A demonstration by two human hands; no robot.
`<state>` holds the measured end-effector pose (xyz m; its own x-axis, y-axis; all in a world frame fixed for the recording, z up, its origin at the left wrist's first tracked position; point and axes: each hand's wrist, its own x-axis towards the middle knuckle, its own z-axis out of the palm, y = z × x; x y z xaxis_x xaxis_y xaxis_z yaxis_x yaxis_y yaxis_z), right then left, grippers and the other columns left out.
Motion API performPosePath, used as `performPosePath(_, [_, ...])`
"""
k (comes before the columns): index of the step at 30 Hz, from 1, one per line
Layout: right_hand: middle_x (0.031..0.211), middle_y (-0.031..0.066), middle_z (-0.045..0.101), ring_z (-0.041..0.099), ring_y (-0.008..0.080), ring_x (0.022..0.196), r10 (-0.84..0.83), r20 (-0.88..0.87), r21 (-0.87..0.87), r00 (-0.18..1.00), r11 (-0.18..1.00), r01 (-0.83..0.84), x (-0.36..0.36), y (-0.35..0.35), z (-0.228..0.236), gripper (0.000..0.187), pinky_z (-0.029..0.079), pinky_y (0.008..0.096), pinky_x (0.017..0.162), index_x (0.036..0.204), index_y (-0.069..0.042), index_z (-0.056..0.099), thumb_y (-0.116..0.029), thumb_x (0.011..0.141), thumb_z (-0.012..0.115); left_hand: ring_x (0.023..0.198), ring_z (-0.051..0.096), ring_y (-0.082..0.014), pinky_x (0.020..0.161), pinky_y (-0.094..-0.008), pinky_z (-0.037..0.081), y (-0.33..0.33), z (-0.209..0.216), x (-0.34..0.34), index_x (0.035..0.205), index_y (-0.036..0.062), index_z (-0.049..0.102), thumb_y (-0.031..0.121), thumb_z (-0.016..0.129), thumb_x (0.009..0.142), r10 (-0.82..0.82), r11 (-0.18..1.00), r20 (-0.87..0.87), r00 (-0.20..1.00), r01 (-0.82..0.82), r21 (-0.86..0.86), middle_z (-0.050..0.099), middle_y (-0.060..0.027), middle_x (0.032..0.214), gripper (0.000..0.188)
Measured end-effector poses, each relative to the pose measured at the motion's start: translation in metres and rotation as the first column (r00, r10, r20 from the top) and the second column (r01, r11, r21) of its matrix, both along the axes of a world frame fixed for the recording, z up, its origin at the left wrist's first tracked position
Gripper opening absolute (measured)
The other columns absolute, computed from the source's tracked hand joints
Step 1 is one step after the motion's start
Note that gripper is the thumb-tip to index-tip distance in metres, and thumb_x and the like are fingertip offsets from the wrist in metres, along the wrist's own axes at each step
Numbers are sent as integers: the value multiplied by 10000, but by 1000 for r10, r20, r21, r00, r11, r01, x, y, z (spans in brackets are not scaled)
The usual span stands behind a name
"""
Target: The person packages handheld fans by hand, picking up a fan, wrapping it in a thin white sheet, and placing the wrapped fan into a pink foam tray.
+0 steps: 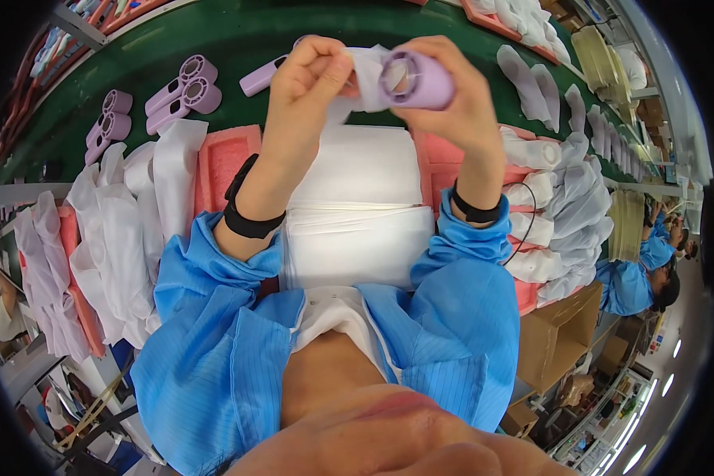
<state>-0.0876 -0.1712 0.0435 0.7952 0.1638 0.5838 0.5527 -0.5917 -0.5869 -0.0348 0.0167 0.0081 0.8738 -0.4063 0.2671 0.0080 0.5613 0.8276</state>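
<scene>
Bench [230,40]: green, I see
Left hand [308,75]: pinching sleeve [368,79]
Right hand [464,91]: clutching lilac tube [430,84]
Risk: tugging could tear sleeve

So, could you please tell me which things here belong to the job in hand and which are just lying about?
In the job:
- purple piece, in the right hand
- white sleeve, pinched by the left hand
- probably the white stack and the loose purple pieces

Seemingly just lying about:
- cardboard box, lower right
- yellowish bundle, upper right
</scene>
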Motion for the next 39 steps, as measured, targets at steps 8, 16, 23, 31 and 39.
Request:
performPosePath(8, [1019,92,519,567,240,886,-268,76,-148,960,950,277,-1,46,-14,674,494,302,757,1210,-84,608,-13,569,805,807,600,-110,741,-250,477,3,-3,7,1012,36,584,59,621,885,57,994,5,998,-57,-93,657,-42,891,134])
performPosePath(16, [1040,100,535,574,245,864,-330,113,-140,937,929,343,-3,37,-8,680,497,299,734,1217,-84,608,-27,568,801,768,603,-146,657,-230,487,-6,4,-22,1080,24,603,-50,661,804,249,786,855,455,-611,96,634,-67,909,291])
performPosePath(23, [1002,116,534,602,255,835,-412,141,-17,900,908,418,15,22,-29,582,513,325,681,1136,-10,537,-171,648,810,774,613,-185,647,-242,491,-9,6,-19,1115,63,609,-4,720,744,223,810,732,644,-540,228,583,-106,1042,392])
performPosePath(31, [1020,141,546,598,253,873,-204,37,264,978,946,188,9,45,-31,548,511,308,679,1118,-3,481,-180,706,796,888,596,-211,712,-313,498,-14,-1,3,1151,124,585,31,752,686,275,727,773,571,-650,221,546,-64,1063,503])
performPosePath(39, [820,54,623,634,196,771,-47,-158,192,986,978,78,8,39,-24,490,519,306,679,1113,-14,547,-105,693,784,964,565,-162,826,-312,484,11,12,8,1158,102,570,76,758,749,14,998,322,947,3,-55,549,-66,1112,451])
